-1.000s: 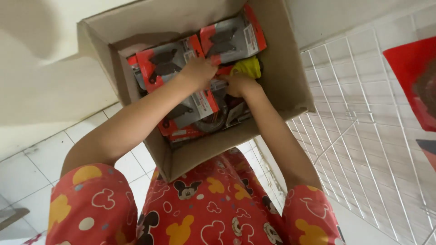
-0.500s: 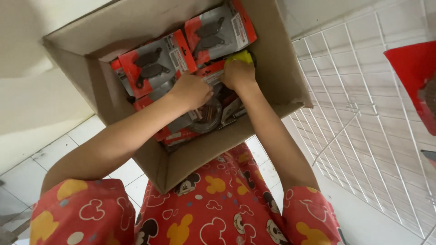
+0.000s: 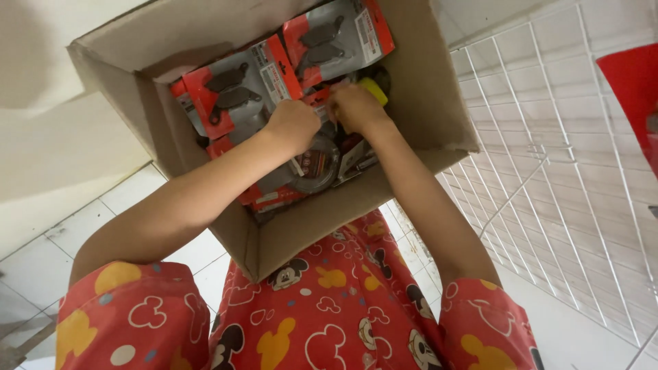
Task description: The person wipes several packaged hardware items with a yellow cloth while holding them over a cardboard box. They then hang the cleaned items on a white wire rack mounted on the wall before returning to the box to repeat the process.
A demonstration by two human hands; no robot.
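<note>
Down inside the box (image 3: 439, 103) both our hands meet, close together near the middle of the packs that fill it. Our left hand (image 3: 293, 125) is curled, knuckles up, pressing on the pack (image 3: 236, 92) that lies at the left of the box; whether its fingers actually pinch anything we cannot tell, since they are tucked out of sight. Our right hand (image 3: 356, 108) is clenched too, just beside the left, and a thin dark shaft shows below its fist, while a yellow handle (image 3: 374, 89) pokes out just behind it. It looks as if that hand grips the tool, though the fingers cover the join and we cannot be sure.

Two red and grey blister packs lie uppermost: the one under our left hand, and a second pack (image 3: 339, 34) at the far end of the box, both showing dark curved parts under clear plastic. Below our hands a round grey part (image 3: 317, 164) sits among more red packs (image 3: 274, 199) stacked toward the near wall.

We hold the box tilted against our lap, its near corner resting over our red patterned clothes (image 3: 322, 322). A white wire rack (image 3: 548, 171) stands at the right, just beside the box, and pale floor tiles (image 3: 41, 240) show at the left. A red thing (image 3: 634, 89) shows at the right edge.
</note>
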